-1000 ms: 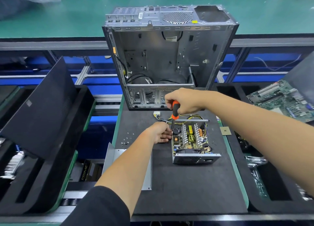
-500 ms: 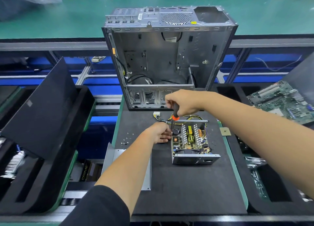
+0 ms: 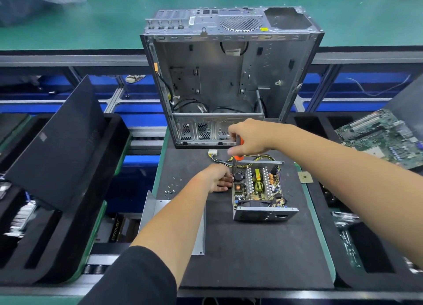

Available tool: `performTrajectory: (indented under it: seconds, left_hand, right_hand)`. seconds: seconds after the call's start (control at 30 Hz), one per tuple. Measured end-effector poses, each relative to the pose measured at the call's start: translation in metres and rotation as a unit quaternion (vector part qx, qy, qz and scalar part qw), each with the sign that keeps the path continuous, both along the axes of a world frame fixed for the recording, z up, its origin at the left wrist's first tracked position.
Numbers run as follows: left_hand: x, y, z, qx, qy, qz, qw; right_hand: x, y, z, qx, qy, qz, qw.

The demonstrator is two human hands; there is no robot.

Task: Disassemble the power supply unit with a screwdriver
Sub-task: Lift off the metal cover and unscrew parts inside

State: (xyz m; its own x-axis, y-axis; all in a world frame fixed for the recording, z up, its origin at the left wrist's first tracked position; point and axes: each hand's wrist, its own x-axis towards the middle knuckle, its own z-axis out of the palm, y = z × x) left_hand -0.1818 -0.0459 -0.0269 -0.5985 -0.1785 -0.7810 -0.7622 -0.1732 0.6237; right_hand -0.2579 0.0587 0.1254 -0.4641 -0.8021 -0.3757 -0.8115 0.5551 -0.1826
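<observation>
Working a screw loose inside the opened supply (image 3: 258, 187), which is sitting near the middle of the worktop (image 3: 251, 254), the right hand (image 3: 251, 137) is clenching its grip round the screwdriver (image 3: 238, 154), tip down at the far left corner of the board. The left hand (image 3: 215, 177) is resting against the supply's left side, its grip hidden. Judging by this, the next move is lifting that screw out and setting it with the loose screws (image 3: 171, 187) by the left edge.

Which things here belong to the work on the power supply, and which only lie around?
In the job: power supply; screwdriver in the right hand; left hand at the supply's left edge; loose screws; metal cover.

Lying about: empty case; motherboard; chip; black trays.
</observation>
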Motion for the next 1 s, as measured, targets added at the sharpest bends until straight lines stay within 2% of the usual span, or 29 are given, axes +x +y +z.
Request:
performTrajectory:
  seconds: [0.07, 0.13, 0.23, 0.3, 0.37, 0.53, 0.6, 0.8, 0.87, 1.0]
  left_hand:
    - [0.001, 0.0, 0.001, -0.001, -0.001, 0.001, 1.0]
    - [0.0, 0.0, 0.001, -0.003, -0.003, -0.004, 1.0]
    - [0.0, 0.0, 0.002, 0.001, -0.001, -0.007, 1.0]
    - [0.0, 0.0, 0.001, 0.002, -0.005, -0.008, 1.0]
    - [-0.002, 0.0, 0.0, -0.003, -0.003, -0.012, 1.0]
    - [-0.004, 0.002, -0.001, -0.013, -0.009, -0.018, 1.0]
    - [-0.005, 0.002, 0.0, -0.017, -0.012, -0.026, 0.999]
    - [-0.007, 0.001, 0.002, -0.019, -0.019, -0.039, 0.999]
    - [-0.007, 0.002, 0.002, -0.019, -0.019, -0.04, 0.999]
    - [-0.007, 0.002, 0.002, -0.021, -0.019, -0.038, 0.999]
  right_hand:
    - [0.001, -0.002, 0.0, 0.043, 0.043, -0.021, 0.998]
    - [0.001, -0.003, -0.003, 0.037, 0.06, 0.001, 0.998]
    - [-0.001, 0.0, 0.0, -0.007, 0.003, 0.03, 1.0]
    - [0.0, 0.004, 0.006, -0.025, -0.052, 0.023, 0.998]
    - [0.001, 0.007, 0.006, -0.033, -0.067, 0.011, 0.997]
    - [0.002, 0.003, 0.001, 0.022, -0.003, -0.05, 0.998]
    - [0.004, 0.003, -0.001, 0.01, 0.024, -0.04, 0.999]
    - [0.008, 0.006, 0.003, -0.048, -0.032, -0.02, 0.998]
    - [0.006, 0.006, 0.0, -0.034, -0.026, -0.016, 0.999]
    - [0.006, 0.005, -0.004, 0.036, 0.051, -0.047, 0.997]
